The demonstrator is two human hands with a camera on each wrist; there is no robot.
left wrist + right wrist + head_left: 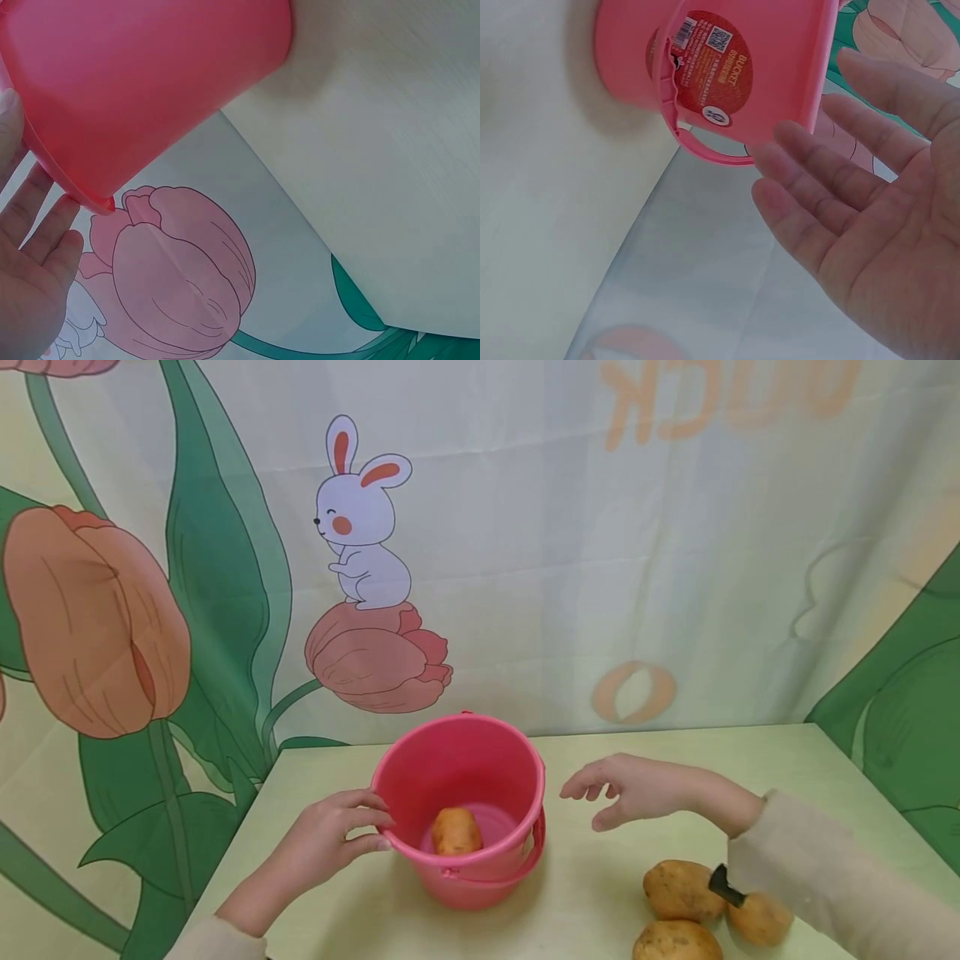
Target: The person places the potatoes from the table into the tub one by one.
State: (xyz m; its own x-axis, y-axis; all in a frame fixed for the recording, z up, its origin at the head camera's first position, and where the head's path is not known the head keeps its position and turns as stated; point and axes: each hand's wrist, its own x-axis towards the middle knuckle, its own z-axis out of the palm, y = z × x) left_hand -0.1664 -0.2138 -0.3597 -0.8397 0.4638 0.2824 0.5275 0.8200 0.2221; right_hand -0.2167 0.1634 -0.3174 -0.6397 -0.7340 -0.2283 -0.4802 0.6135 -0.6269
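Head view: three potatoes (681, 890) lie nearest, just below the right hand (637, 787), which hovers open beside the pink bucket (517, 777). The left hand (330, 835) touches its rim with relaxed fingers; one potato inside (456, 831).

Left wrist view: straight fingers (34, 206) rest against the bucket's wall (150, 82).

Right wrist view: the open palm (889, 225) faces the labelled side (712, 64). The bucket looks light, stiff and smooth, best held at rim or handle (705, 150).

We wear pale cream, soft-looking long sleeves on both arms; our left hand (330, 839) and right hand (637, 789) are bare.
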